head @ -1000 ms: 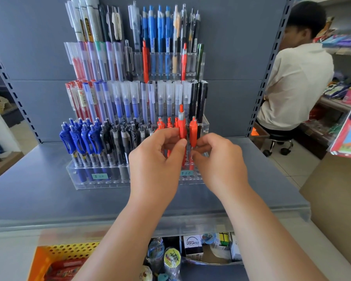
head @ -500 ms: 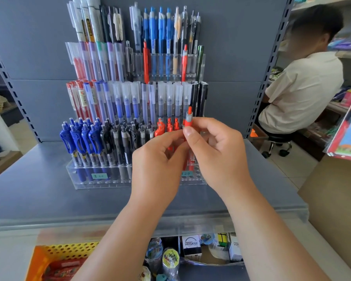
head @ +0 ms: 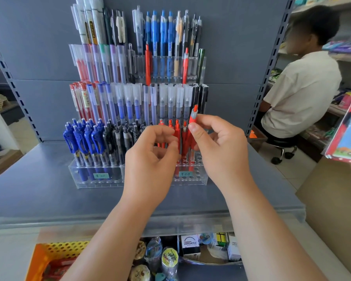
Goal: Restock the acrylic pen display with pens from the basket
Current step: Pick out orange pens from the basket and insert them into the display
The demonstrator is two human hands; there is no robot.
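Note:
The tiered acrylic pen display (head: 85, 179) stands on a grey shelf, packed with blue, black, clear and red pens. My right hand (head: 221, 151) pinches a red pen (head: 193, 116) by its upper end, tilted, just above the front row's right section, where several holes (head: 197, 159) are vacant. My left hand (head: 150, 157) is beside it, thumb and fingertips curled on a red pen (head: 177, 136) standing among other red pens in that row. An orange basket (head: 55, 252) sits at the bottom left, partly behind my left forearm.
The grey shelf (head: 39, 189) has a clear front lip. Below it lie small packaged goods (head: 188, 244). A person in a white shirt (head: 300, 88) sits on a stool to the right, beside shelves of stationery. A cardboard box (head: 336, 199) stands at the right.
My right hand has lifted its red pen higher and tilted it. The pen my left hand held upright has gone down level with the other red pens, and that hand has dropped slightly.

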